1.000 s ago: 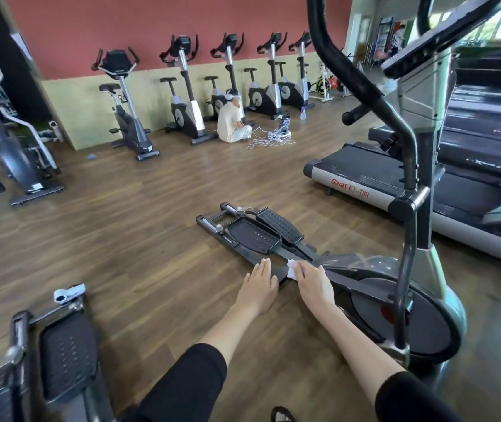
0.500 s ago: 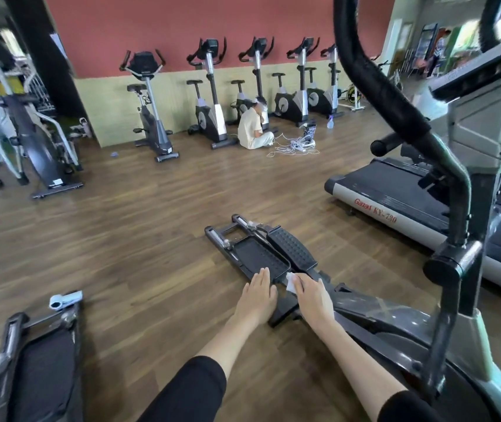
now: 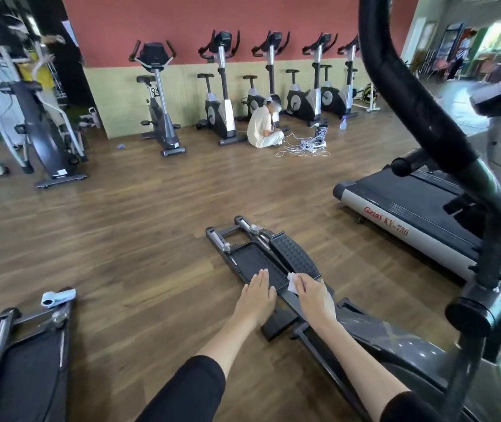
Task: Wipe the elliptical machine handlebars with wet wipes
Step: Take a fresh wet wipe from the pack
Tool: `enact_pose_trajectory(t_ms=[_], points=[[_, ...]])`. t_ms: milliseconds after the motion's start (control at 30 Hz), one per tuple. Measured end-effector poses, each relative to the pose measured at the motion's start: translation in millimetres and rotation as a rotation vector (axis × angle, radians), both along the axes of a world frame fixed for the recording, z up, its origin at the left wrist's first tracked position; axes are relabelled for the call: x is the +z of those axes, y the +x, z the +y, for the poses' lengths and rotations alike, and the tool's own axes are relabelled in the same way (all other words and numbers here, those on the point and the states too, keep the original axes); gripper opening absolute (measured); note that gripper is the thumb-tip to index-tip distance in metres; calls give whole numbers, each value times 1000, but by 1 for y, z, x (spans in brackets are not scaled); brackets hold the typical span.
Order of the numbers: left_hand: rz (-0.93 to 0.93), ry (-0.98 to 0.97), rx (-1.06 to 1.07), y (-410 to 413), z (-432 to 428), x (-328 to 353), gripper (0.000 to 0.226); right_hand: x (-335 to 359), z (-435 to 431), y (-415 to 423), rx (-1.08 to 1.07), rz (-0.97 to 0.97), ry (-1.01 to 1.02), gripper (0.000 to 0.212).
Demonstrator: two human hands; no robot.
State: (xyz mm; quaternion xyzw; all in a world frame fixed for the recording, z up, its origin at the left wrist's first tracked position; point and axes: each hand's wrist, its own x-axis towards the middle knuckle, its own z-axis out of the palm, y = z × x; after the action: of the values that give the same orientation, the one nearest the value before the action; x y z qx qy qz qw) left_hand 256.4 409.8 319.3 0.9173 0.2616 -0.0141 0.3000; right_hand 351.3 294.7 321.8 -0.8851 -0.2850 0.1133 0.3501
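Observation:
The elliptical machine lies low in front of me, its two black foot pedals [image 3: 291, 254] stretching away over the wooden floor. Its thick black handlebar [image 3: 410, 95] curves up close to the camera on the right. My right hand [image 3: 314, 295] presses a white wet wipe [image 3: 292, 281] flat on the rail at the near end of the pedals. My left hand [image 3: 256, 292] rests flat beside it on the left pedal's near end, fingers together and holding nothing.
A treadmill [image 3: 401, 220] stands to the right. Another machine's pedal frame [image 3: 23, 360] sits at lower left. Exercise bikes [image 3: 221, 95] line the far wall, a person [image 3: 262, 127] sits on the floor among white cables, and another person stands at far left.
My view has shifted, so the handlebar looms nearer and the flywheel has left the frame. Both hands stay together on the pedal rail, with the wipe under the right hand, slid slightly forward.

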Motion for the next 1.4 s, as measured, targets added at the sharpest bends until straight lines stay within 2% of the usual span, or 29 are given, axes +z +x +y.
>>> enact_pose_trajectory(t_ms=[300, 767, 933, 1133, 1233, 1400], points=[[-11, -36, -44, 42, 59, -6, 55, -12, 59, 38, -1, -51, -25, 37], [25, -16, -190, 104, 192, -10, 54, -20, 174, 81, -197, -34, -11, 37], [34, -47, -273, 142, 206, -10, 54, -19, 182, 112, -217, -113, -101, 34], [-2, -59, -377, 209, 210, -7, 55, -15, 182, 161, -344, -129, -65, 30], [-19, -62, -434, 239, 205, -5, 55, -4, 180, 181, -454, -39, -33, 34], [-32, -75, -538, 283, 203, -5, 54, -1, 179, 206, -563, -10, -19, 35]])
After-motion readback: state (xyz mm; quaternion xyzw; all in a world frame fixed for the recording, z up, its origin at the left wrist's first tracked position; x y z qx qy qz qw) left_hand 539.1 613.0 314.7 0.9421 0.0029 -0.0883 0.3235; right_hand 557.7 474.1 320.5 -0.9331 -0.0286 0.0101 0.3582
